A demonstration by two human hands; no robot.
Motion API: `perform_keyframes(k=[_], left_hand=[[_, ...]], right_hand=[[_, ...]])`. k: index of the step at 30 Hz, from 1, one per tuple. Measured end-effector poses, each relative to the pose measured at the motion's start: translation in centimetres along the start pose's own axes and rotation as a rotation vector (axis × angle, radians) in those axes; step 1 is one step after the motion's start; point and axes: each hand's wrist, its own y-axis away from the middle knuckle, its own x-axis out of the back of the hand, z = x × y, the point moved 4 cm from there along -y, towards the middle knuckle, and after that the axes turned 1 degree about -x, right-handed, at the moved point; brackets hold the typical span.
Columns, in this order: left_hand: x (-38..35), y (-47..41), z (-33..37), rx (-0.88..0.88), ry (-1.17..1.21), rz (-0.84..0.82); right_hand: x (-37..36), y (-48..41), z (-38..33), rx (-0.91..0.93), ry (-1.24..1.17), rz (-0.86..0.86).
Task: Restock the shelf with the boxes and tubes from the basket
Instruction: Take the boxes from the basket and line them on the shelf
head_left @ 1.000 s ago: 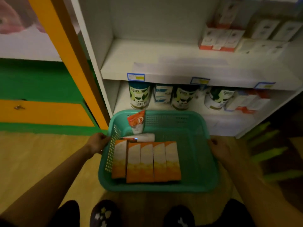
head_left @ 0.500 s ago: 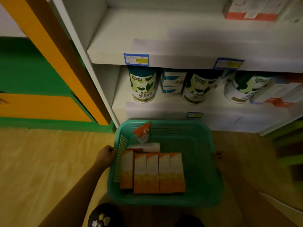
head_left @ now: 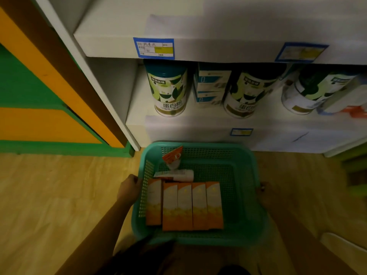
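Basket [head_left: 249,197] in front of the lowest shelf [head_left: 198,127], containing five orange boxes [head_left: 191,205] side by side and two tubes [head_left: 178,175] behind them. Left hand [head_left: 128,190] grasps the left rim; right hand [head_left: 262,188] lies at the right rim in shadow, grip indiscernible.

Teal basket [head_left: 218,145]: plastic, perforated mesh walls, smooth rim. Orange boxes [head_left: 191,205]: printed card, faint sheen. White tubes [head_left: 178,175]: probably soft plastic (dim light). Protein-powder tins [head_left: 168,90]: glossy printed wrap. Shelf [head_left: 198,124]: matt white board. Floor [head_left: 59,195]: smooth wood-grain.
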Motion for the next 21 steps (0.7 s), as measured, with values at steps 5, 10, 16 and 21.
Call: perform_keyframes(k=[5, 10, 16, 21], left_hand=[[1.2, 0.5, 0.7, -0.049, -0.220, -0.109], [4.5, 1.5, 2.7, -0.215, -0.562, -0.162], [6.3, 3.3, 4.4, -0.314, -0.522, -0.210], [3.4, 5.0, 5.6, -0.417, -0.449, -0.264]], right_hand=[[0.8, 0.8, -1.6, 0.103, 0.304, -0.035], [1.9, 3.6, -5.6, 0.249, 0.551, -0.179], [0.8, 6.5, -9.6, 0.393, 0.641, -0.351], [-3.6, 5.8, -8.7, 0.403, 0.560, -0.404]])
